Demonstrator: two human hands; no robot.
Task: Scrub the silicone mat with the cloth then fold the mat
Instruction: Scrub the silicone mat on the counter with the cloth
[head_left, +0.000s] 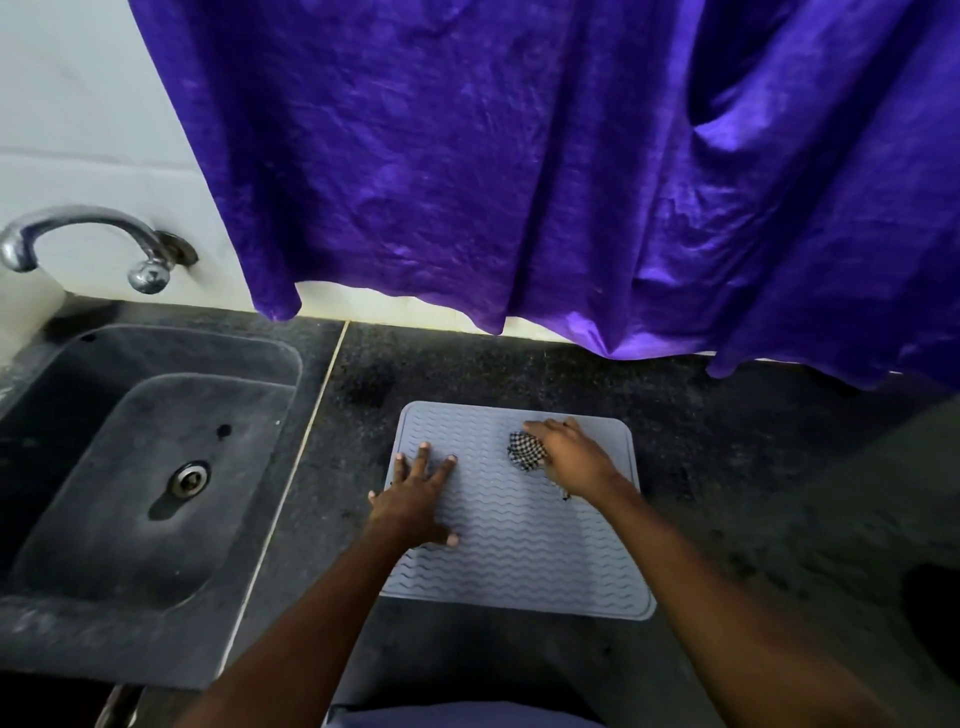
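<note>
Both forearms (311, 623) were bare from the wrists back to the near edge of view. The left hand (415, 501) had slender fingers (423, 460) with short, pale nails, and the right hand (571, 457), off to the right of the left hand, had its knuckles in plain sight. Nearer than the left hand, between the forearms, showed a strip of smooth bluish-purple garment (457, 716).
</note>
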